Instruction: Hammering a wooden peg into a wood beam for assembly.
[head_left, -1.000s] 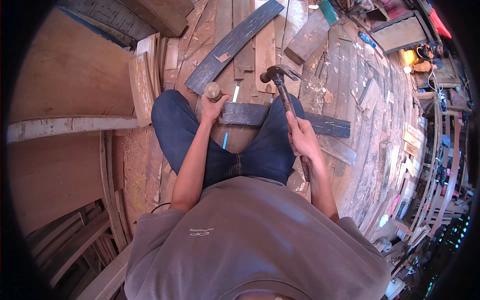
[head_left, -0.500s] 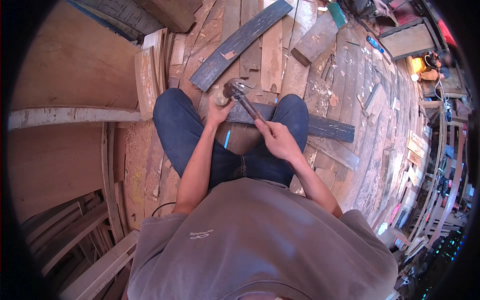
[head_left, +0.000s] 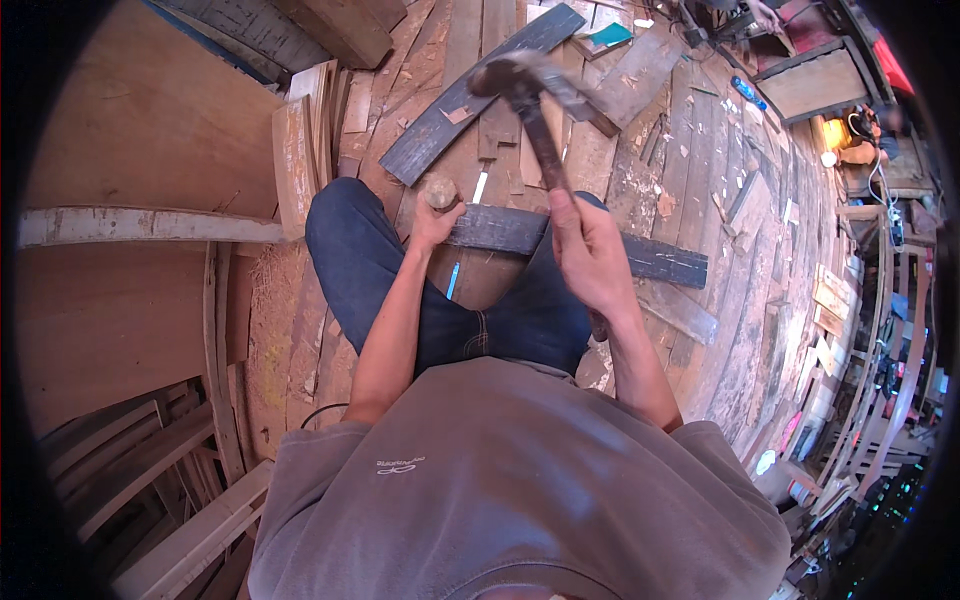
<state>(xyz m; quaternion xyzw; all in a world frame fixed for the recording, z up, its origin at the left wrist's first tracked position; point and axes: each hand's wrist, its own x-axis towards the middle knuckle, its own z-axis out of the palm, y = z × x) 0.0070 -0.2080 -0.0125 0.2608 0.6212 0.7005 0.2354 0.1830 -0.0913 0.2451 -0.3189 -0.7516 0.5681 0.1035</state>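
Far left you've got a big plywood panel (head_left: 140, 130), with a bunch of wood offcuts (head_left: 290, 160) leaning just beside it, same as half a second ago. Next over, your left hand (head_left: 432, 228) is wrapped around a round wooden handle (head_left: 439, 192), its end pointing up at the camera. That hand has barely budged, and what's under the handle is hidden, so can't tell you what it's sitting on. A little blue stick (head_left: 453, 281) lies between your legs, and a long dark plank (head_left: 480, 95) sits on the floor out past your left knee, both where they were.

Between your knees there's a dark board (head_left: 495, 228) that disappears behind your right leg and pokes out the other side. Big change is the hammer (head_left: 543, 140): half a second back its head was right at the handle's end, now it's up and well off to the right, head all blurry. Your right hand (head_left: 595, 258) is closed around the hammer's grip and has swung right along with it. Past that, a flat teal piece (head_left: 608, 38) shows up further left than before, while the blue bottle (head_left: 748, 93) on the far right hasn't moved.
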